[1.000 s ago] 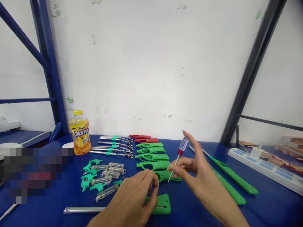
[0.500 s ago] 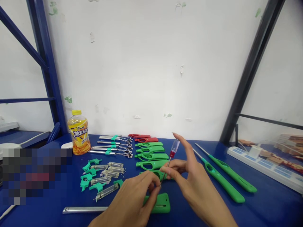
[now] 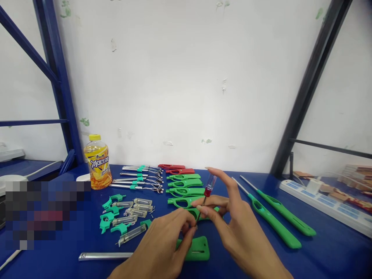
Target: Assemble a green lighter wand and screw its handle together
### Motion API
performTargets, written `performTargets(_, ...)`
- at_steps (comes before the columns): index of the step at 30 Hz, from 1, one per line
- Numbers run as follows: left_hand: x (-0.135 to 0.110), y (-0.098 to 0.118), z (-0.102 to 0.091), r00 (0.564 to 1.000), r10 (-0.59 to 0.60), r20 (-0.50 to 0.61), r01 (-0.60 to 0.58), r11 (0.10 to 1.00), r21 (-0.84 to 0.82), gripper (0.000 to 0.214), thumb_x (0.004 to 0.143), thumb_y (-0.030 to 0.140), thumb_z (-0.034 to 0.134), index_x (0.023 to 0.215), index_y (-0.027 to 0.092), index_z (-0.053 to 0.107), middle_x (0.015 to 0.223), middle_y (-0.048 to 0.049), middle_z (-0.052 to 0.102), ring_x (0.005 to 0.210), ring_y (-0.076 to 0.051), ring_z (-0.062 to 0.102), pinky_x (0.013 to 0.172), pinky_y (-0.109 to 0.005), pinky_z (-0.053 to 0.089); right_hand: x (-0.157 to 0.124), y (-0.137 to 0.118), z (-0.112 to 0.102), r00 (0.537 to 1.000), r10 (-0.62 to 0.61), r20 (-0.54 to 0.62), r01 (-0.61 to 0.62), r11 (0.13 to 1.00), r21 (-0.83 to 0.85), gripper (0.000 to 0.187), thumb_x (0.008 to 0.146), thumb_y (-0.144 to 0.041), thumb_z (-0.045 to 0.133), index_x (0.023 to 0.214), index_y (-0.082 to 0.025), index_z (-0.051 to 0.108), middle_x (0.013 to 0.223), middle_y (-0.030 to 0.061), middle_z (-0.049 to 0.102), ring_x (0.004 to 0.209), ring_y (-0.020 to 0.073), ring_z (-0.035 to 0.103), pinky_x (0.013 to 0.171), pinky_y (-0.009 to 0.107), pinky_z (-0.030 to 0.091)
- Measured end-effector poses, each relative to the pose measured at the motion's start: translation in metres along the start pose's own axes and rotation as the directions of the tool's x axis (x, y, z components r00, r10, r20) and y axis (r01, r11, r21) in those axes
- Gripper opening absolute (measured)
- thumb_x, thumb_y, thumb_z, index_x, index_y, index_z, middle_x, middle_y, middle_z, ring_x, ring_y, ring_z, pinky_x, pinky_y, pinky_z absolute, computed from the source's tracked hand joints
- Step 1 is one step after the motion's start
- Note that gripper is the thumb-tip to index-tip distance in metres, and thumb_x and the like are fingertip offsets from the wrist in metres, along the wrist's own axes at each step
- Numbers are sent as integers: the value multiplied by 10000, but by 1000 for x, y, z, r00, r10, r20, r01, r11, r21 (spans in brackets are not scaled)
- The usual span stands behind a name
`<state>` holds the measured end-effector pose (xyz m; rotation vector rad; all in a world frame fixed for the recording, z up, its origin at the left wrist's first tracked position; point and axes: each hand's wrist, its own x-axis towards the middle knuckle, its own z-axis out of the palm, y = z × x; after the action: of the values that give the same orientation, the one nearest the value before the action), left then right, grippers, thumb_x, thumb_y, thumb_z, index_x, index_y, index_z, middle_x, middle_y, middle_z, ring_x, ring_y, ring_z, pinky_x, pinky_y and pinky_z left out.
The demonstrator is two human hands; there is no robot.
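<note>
**Blue tabletop, screwdriver meeting pinched fingertips**

Bare white wall (image 3: 174, 77) rises behind a glossy blue tabletop (image 3: 328, 265). Gripped by the thumb and fingers of the right hand (image 3: 232, 217), a slim screwdriver with a clear-and-red plastic handle (image 3: 209, 185) slants downward, the index finger over its top. Its tip meets the left hand (image 3: 162, 242), whose thumb and index finger are pinched together; whether they grip something small, I cannot tell. Beneath that hand lies a green plastic lighter handle (image 3: 200, 248), with a silver metal tube (image 3: 106, 256) on its left side. Green plastic handle shells (image 3: 188, 192) lie in a column beyond.
</note>
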<state>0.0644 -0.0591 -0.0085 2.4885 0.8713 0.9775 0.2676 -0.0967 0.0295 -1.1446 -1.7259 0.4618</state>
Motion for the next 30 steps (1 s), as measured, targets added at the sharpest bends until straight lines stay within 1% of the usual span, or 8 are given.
performTargets(5, -1, 0, 1, 1000, 10, -3, -10, 1000, -1, 169, 1086, 231, 463, 959, 271, 567, 791, 47, 632, 616, -143, 534, 592, -271, 384, -1, 1, 1, 1000, -27, 4, 27, 999, -18, 655, 1118, -264, 552, 1712, -394, 311, 1065, -7, 860, 1071, 222, 849, 972, 375, 632)
performTargets(11, -2, -3, 7, 1000, 20, -10, -20, 1000, 0, 158, 1092, 230, 469, 977, 272, 568, 836, 50, 660, 634, -134, 560, 608, -253, 405, -5, -3, -3, 998, -61, -3, 61, 997, -49, 544, 1119, -247, 539, 1626, -370, 387, 1093, 7, 844, 978, 216, 842, 918, 375, 650)
performTargets(15, -2, -4, 7, 1000, 27, -11, -27, 1000, 11, 161, 1083, 211, 477, 957, 273, 558, 825, 59, 664, 625, -128, 564, 592, -241, 405, -8, -5, -6, 993, -115, 24, 117, 987, -108, 537, 1100, -167, 528, 1546, -441, 405, 1179, -18, 800, 1028, 186, 821, 876, 326, 647)
performTargets(18, -3, -3, 10, 999, 42, -2, -42, 999, 22, 158, 1069, 195, 487, 952, 273, 559, 841, 60, 681, 634, -122, 590, 591, -232, 426, -8, -6, -7, 981, -185, -64, 177, 978, -110, 380, 1100, -229, 607, 1399, -449, 523, 1255, -25, 747, 1145, 194, 791, 778, 261, 639)
performTargets(21, -5, -1, 17, 999, 52, -5, -51, 997, 52, 153, 1050, 167, 494, 972, 271, 574, 877, 51, 698, 670, -128, 629, 614, -239, 458, -8, -9, -12, 957, -247, -153, 233, 967, -102, 188, 1130, -294, 626, 1265, -425, 633, 1197, -49, 766, 1125, 170, 781, 790, 223, 634)
performTargets(25, -8, -1, 28, 998, 56, -5, -55, 992, 114, 159, 1041, 142, 515, 992, 268, 597, 969, 18, 718, 854, -173, 709, 751, -283, 544, -8, -15, -18, 941, -310, -135, 297, 949, -103, 175, 1132, -243, 630, 1161, -400, 701, 1083, -98, 809, 919, 112, 789, 783, 175, 621)
performTargets(28, -9, -4, 36, 997, 79, 23, -81, 985, 153, 171, 1045, 120, 537, 1012, 266, 620, 1026, 6, 731, 967, -204, 724, 921, -361, 598, -8, -16, -19, 949, -301, -89, 290, 949, -124, 183, 1120, -221, 640, 1155, -390, 702, 1079, -116, 820, 790, 91, 758, 697, 153, 599)
performTargets(30, -10, -7, 41, 995, 91, 41, -97, 979, 179, 174, 1048, 111, 548, 1038, 262, 635, 1068, -5, 739, 1016, -223, 721, 978, -402, 607, -8, -17, -18, 956, -288, -59, 279, 952, -128, 178, 1119, -220, 632, 1147, -382, 700, 1080, -120, 822, 764, 88, 739, 680, 153, 587)
